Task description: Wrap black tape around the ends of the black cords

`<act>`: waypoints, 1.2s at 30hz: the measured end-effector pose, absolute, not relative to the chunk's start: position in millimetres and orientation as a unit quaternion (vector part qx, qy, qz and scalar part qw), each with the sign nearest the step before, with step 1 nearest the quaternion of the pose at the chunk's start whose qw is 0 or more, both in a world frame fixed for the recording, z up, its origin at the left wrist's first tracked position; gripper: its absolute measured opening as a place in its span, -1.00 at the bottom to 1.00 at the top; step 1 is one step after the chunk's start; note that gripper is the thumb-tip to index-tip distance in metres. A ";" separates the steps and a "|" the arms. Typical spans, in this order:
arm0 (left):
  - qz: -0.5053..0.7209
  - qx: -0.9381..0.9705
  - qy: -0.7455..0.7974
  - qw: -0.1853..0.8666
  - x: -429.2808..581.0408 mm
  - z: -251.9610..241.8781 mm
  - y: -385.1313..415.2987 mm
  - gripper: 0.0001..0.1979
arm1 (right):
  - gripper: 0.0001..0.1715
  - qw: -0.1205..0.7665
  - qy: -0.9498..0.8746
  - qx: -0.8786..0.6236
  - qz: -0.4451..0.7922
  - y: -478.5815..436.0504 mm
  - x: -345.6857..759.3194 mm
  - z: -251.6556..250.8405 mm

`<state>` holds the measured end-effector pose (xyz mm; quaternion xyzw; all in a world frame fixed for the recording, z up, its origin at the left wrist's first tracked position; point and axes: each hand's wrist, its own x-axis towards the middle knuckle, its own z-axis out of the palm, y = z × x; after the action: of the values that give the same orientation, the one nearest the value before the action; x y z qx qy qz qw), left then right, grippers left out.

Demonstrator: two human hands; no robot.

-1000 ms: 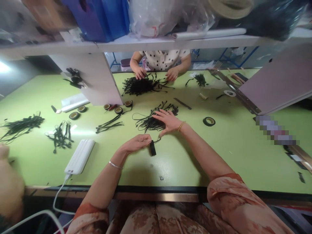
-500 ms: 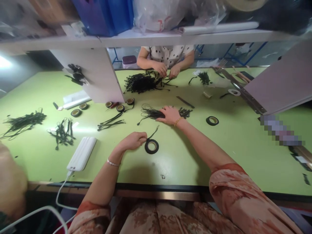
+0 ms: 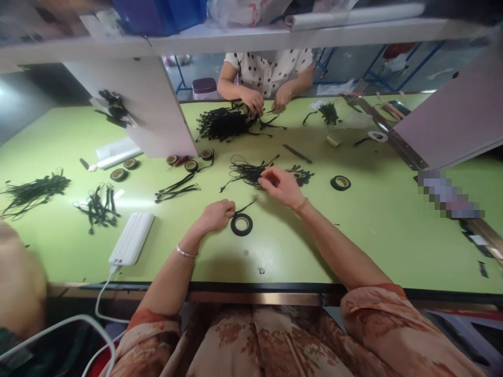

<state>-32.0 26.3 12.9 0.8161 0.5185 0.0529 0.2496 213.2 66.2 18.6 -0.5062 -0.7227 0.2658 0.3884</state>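
Note:
My left hand [image 3: 218,214] is closed in a pinch on a thin black looped cord [image 3: 248,203], whose free end points up and to the right. Right beside those fingertips a roll of black tape [image 3: 241,224] lies flat; whether its tape end is also pinched I cannot tell. My right hand [image 3: 286,186] hovers at the front of a pile of black looped cords [image 3: 247,173], thumb and fingertips drawn together. What sits between them is too small to make out. Part of the pile is hidden behind this hand.
Across the table a co-worker's hands [image 3: 253,99] handle a larger black cord pile [image 3: 223,123]. Another tape roll [image 3: 340,183] lies to the right. A white power bank [image 3: 132,239] with a cable is at left, near more cord bunches [image 3: 98,207]. A shelf [image 3: 236,39] spans overhead.
My right hand has gone from lying spread over the cord pile to a pinch at its front edge, lifted a little. My left hand keeps its hold on the cord. The view has tilted slightly.

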 end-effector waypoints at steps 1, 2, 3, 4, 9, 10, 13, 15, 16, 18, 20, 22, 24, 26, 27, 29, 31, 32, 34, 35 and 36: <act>0.061 0.816 0.523 0.239 -30.4 12.1 25.8 -0.84 | -0.63 0.402 -0.706 -0.474 0.339 51.7 206.1 19.5; 0.069 0.813 0.529 0.232 -28.8 11.6 25.4 -0.83 | -0.67 0.401 -0.690 -0.446 0.406 37.8 198.7 19.0; 0.080 0.809 0.536 0.229 -27.3 11.4 25.0 -0.81 | -0.69 0.387 -0.674 -0.424 0.465 25.0 191.4 17.0; 0.095 0.804 0.541 0.228 -25.8 11.7 24.7 -0.79 | -0.72 0.371 -0.656 -0.414 0.511 14.1 184.7 14.0; 0.200 0.787 0.539 0.224 -19.5 18.4 22.1 -0.78 | -0.82 0.367 -0.569 -0.449 0.583 -6.4 163.5 -5.8; 0.219 0.784 0.535 0.227 -18.3 20.3 20.9 -0.77 | -0.83 0.385 -0.538 -0.449 0.601 -5.0 161.5 -9.0; 0.261 0.780 0.513 0.245 -15.7 25.3 16.9 -0.75 | -0.79 0.452 -0.395 -0.430 0.674 3.2 159.1 -15.4; 0.274 0.784 0.488 0.268 -15.0 27.4 14.5 -0.75 | -0.74 0.483 -0.295 -0.398 0.722 9.5 161.3 -16.5; 0.276 0.786 0.475 0.283 -15.1 28.2 13.7 -0.75 | -0.72 0.489 -0.259 -0.376 0.743 12.6 163.9 -15.9; 0.273 0.791 0.452 0.309 -16.3 30.0 12.5 -0.77 | -0.65 0.487 -0.220 -0.332 0.777 18.5 171.9 -12.4; 0.262 0.798 0.434 0.326 -18.1 32.6 11.6 -0.77 | -0.54 0.470 -0.219 -0.302 0.800 24.1 182.5 -7.2; 0.245 0.813 0.414 0.328 -19.4 35.7 10.5 -0.76 | -0.31 0.443 -0.244 -0.289 0.813 29.0 193.0 -3.0; 0.226 0.838 0.384 0.316 -19.1 38.1 8.9 -0.76 | -0.11 0.419 -0.280 -0.286 0.815 32.7 201.4 -2.3; 0.209 0.865 0.356 0.286 -17.0 38.2 7.3 -0.76 | -0.05 0.406 -0.313 -0.279 0.812 35.2 207.4 -5.0; 0.202 0.877 0.348 0.264 -15.6 37.3 6.6 -0.76 | -0.08 0.401 -0.329 -0.274 0.810 36.2 209.9 -6.9; 0.191 0.896 0.341 0.212 -12.6 34.0 5.9 -0.76 | -0.17 0.387 -0.368 -0.258 0.805 38.4 215.8 -9.6; 0.178 0.909 0.341 0.159 -10.5 30.3 5.6 -0.76 | -0.19 0.367 -0.416 -0.237 0.798 41.4 223.8 -8.6; 0.169 0.913 0.346 0.137 -10.0 28.9 5.5 -0.76 | -0.15 0.353 -0.441 -0.222 0.795 43.4 228.7 -6.3; 0.150 0.912 0.366 0.106 -9.6 27.1 5.2 -0.75 | -0.04 0.319 -0.490 -0.186 0.790 47.8 238.5 0.9; 0.139 0.910 0.378 0.098 -9.5 26.7 4.9 -0.74 | -0.02 0.302 -0.514 -0.173 0.784 49.7 242.7 5.5; 0.128 0.908 0.389 0.092 -9.2 26.6 4.7 -0.74 | -0.02 0.290 -0.538 -0.167 0.774 50.9 245.6 10.2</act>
<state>-9.2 4.7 26.6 0.9078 0.3886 0.1281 0.0922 245.6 50.9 10.2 -0.1670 -0.5380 0.7737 0.2900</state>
